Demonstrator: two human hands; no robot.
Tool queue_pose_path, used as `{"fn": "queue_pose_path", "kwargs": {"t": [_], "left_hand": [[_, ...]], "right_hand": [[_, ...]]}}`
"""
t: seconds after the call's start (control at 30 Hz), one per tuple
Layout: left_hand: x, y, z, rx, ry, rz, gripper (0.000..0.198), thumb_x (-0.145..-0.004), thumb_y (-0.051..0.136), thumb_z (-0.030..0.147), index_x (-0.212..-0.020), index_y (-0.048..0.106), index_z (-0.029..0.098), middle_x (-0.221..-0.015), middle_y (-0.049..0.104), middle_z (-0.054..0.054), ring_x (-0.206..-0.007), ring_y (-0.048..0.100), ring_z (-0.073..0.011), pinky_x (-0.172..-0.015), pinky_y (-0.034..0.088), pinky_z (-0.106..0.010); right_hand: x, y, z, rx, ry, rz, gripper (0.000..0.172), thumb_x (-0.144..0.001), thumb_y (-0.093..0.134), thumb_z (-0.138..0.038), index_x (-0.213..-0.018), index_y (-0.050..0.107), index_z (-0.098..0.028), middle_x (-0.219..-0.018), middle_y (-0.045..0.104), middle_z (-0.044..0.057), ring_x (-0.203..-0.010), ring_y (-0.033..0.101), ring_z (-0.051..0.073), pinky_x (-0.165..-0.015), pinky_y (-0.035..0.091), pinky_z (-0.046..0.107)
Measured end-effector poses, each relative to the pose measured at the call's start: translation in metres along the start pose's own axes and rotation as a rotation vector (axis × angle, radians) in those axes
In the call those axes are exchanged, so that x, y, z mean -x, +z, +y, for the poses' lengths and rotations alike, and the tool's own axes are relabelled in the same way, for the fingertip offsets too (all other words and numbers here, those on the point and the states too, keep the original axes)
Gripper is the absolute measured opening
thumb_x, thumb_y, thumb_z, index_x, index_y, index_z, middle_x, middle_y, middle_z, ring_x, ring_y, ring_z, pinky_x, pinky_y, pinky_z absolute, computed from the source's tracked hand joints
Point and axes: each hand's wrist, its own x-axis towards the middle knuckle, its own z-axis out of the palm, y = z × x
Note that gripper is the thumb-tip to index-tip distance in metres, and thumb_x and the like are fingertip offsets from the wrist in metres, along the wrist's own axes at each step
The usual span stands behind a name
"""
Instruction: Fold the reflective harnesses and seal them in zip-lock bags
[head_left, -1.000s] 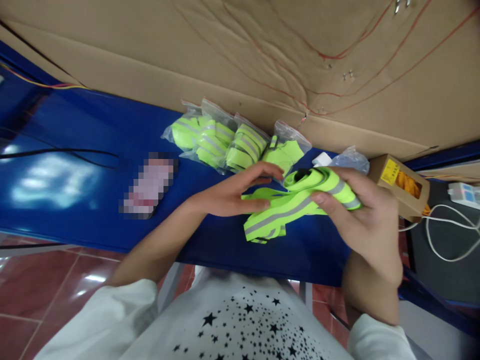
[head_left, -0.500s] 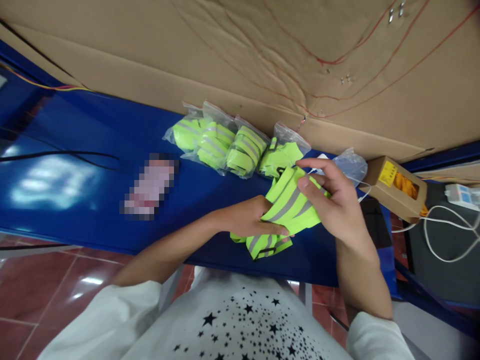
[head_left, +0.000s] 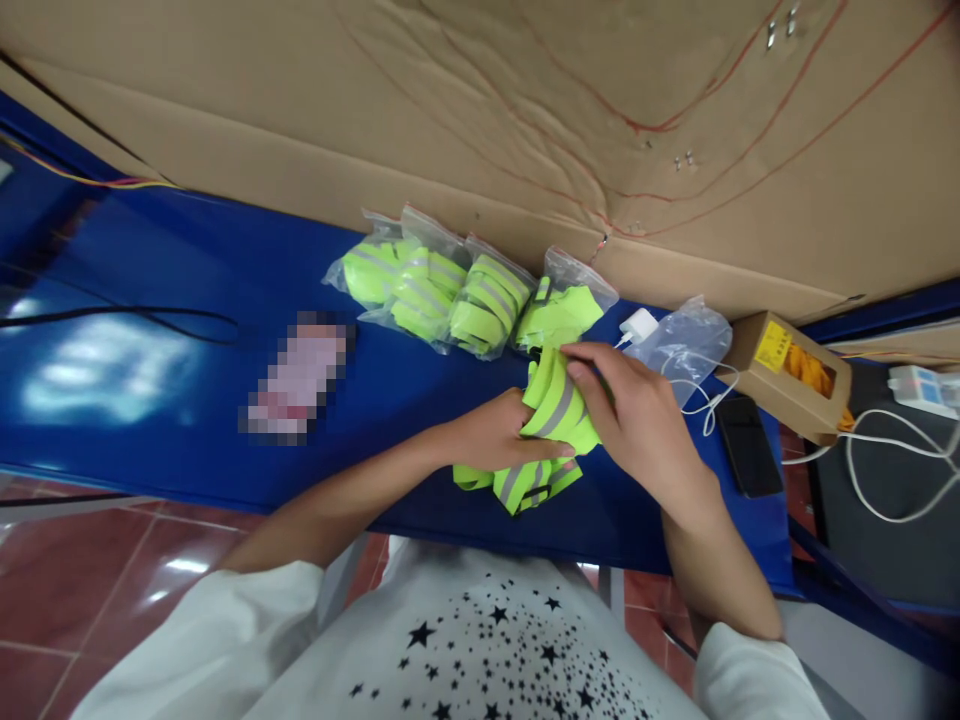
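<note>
Both my hands are on a bundle of neon-yellow reflective strap [head_left: 561, 408] with grey stripes and black buckles. My left hand [head_left: 502, 432] grips its middle, thumb across the front. At the upper right of the bundle, my right hand [head_left: 637, 410] holds the folded bands between thumb and fingers. A loose part of the strap hangs below my left hand, close above the blue table [head_left: 390, 440]. Just behind the bundle lies a clear zip bag with similar yellow strap [head_left: 559, 315]. Further left stand several more bagged straps [head_left: 487, 305] in a row.
A white charger [head_left: 639, 325] with its cable and an empty plastic bag [head_left: 694, 335] lie right of my hands. Beyond are a black phone [head_left: 748, 447] and a cardboard box [head_left: 787, 375] with orange contents. A blurred-out pinkish item [head_left: 300, 380] lies left. A cardboard wall rises behind.
My right hand has moved left and inward, and the bands it holds are folded into a narrower bundle. My left hand has stayed nearly in place.
</note>
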Motion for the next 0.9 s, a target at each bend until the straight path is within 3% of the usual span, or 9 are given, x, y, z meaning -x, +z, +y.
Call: {"fn": "queue_pose_path", "kwargs": {"t": [0.07,0.13,0.2,0.37,0.43,0.63,0.8,0.9], "left_hand": [[-0.001,0.000,-0.002,0.029,0.016,0.022,0.029,-0.096,0.069,0.043,-0.098,0.080,0.016,-0.099,0.082,-0.008,-0.096,0.075,-0.0227,-0.094,0.057,-0.034],[-0.002,0.000,-0.004,0.065,0.025,0.050,0.031,-0.091,0.074,0.045,-0.093,0.079,0.015,-0.095,0.081,-0.008,-0.092,0.074,-0.0233,-0.089,0.058,-0.035],[-0.002,-0.002,-0.004,0.152,-0.014,0.038,0.031,-0.084,0.081,0.044,-0.089,0.077,0.014,-0.090,0.079,-0.007,-0.088,0.073,-0.0229,-0.084,0.059,-0.034],[-0.003,-0.002,-0.005,0.794,-0.240,-0.164,0.046,-0.073,0.091,0.043,-0.106,0.078,0.013,-0.102,0.081,-0.013,-0.094,0.078,-0.0274,-0.089,0.063,-0.039],[-0.004,-0.002,-0.003,0.912,-0.286,-0.216,0.044,-0.076,0.089,0.043,-0.107,0.078,0.014,-0.102,0.081,-0.015,-0.092,0.079,-0.0278,-0.088,0.063,-0.040],[-0.002,-0.012,0.011,0.723,-0.262,-0.291,0.037,-0.075,0.092,0.032,-0.106,0.078,0.017,-0.106,0.080,-0.009,-0.098,0.076,-0.0214,-0.092,0.063,-0.035],[-0.001,-0.008,0.013,0.620,-0.227,-0.183,0.041,-0.076,0.091,0.038,-0.107,0.076,0.017,-0.106,0.080,-0.009,-0.090,0.077,-0.0211,-0.083,0.065,-0.034],[-0.002,-0.003,0.011,0.597,-0.208,-0.206,0.040,-0.074,0.092,0.038,-0.104,0.075,0.016,-0.101,0.080,-0.009,-0.088,0.076,-0.0216,-0.080,0.064,-0.034]], "right_hand": [[0.003,0.001,-0.001,0.051,-0.053,-0.135,0.047,-0.108,0.050,-0.046,-0.140,0.060,-0.014,-0.137,0.070,0.018,-0.124,0.070,0.032,-0.105,0.055,0.051],[0.005,0.003,0.000,0.072,-0.068,-0.252,0.071,-0.099,0.060,-0.060,-0.151,0.051,-0.012,-0.151,0.059,0.022,-0.138,0.060,0.038,-0.111,0.053,0.056],[0.005,0.005,0.001,0.080,-0.040,-0.291,0.080,-0.093,0.066,-0.065,-0.153,0.049,-0.014,-0.154,0.057,0.021,-0.140,0.059,0.039,-0.109,0.054,0.057],[0.002,0.004,-0.007,0.005,0.018,-0.122,0.051,-0.096,0.071,-0.051,-0.135,0.063,-0.019,-0.125,0.076,0.013,-0.110,0.076,0.031,-0.093,0.062,0.046],[0.003,0.002,-0.011,-0.007,0.000,-0.026,0.046,-0.095,0.073,-0.048,-0.129,0.066,-0.020,-0.117,0.078,0.011,-0.104,0.077,0.028,-0.089,0.063,0.041],[0.008,-0.001,-0.016,0.047,0.002,0.203,0.036,-0.091,0.077,-0.050,-0.112,0.073,-0.020,-0.089,0.080,0.004,-0.069,0.075,0.020,-0.068,0.059,0.031],[0.010,-0.012,-0.016,-0.038,0.099,0.205,0.028,-0.092,0.076,-0.048,-0.101,0.076,-0.021,-0.069,0.069,-0.003,-0.055,0.060,0.013,-0.055,0.049,0.027],[0.011,-0.019,-0.013,-0.158,0.154,0.147,0.027,-0.091,0.077,-0.048,-0.093,0.075,-0.021,-0.066,0.065,-0.003,-0.055,0.055,0.012,-0.052,0.045,0.026]]}}
